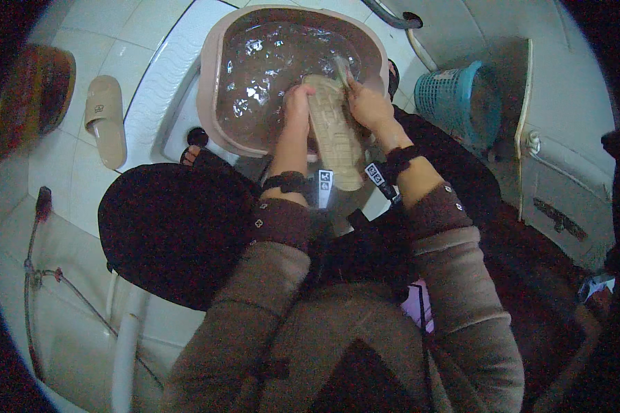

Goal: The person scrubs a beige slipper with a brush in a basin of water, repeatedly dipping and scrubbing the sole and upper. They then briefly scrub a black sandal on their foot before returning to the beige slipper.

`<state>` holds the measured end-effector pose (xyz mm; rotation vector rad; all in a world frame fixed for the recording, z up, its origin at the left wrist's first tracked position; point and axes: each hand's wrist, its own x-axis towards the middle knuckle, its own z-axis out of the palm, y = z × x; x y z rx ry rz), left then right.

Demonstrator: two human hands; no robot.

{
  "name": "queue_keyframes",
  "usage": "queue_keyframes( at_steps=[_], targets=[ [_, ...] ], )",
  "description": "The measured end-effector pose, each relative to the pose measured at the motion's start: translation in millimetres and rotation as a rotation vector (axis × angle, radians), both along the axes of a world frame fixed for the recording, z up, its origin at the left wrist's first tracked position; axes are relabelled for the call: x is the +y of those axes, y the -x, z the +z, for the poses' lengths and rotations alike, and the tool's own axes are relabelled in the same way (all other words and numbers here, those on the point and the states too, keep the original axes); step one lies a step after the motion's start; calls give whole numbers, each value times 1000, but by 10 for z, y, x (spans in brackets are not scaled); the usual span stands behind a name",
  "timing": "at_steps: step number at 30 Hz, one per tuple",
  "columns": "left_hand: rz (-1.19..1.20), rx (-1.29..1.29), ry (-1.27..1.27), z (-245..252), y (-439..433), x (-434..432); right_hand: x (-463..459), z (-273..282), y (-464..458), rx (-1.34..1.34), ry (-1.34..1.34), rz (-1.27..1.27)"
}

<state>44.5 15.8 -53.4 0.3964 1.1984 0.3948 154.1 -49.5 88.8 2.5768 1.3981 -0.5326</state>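
Note:
My left hand (298, 106) grips the left edge of a beige slipper (336, 129), whose ridged sole faces up. The slipper is held over the near right rim of a pinkish plastic basin (206, 93) filled with murky water (268, 67). My right hand (369, 106) is closed round a slim, blurred brush-like tool (342, 69) at the slipper's upper right edge; its exact kind is unclear. A second beige slipper (106, 121) lies on the tiled floor at the left, upper side up.
A white squat toilet pan (178, 98) lies under the basin. On the right stands a blue plastic basket (444, 103) near a grey pipe (387, 13). At lower left are a shower hose (82, 291) and a white pipe (126, 351). My knees flank the basin's near side.

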Motion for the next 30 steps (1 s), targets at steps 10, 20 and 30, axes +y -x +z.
queue_keyframes(
  at_steps=[10,20,30],
  targets=[
    [48,85,-105,-270,-25,-38,-853,1232,637,318,300,20],
    [10,1,-121,-217,10,-26,-80,51,368,156,-25,-34],
    [15,30,-105,-301,-12,-1,-777,1122,710,309,191,-23]
  ],
)
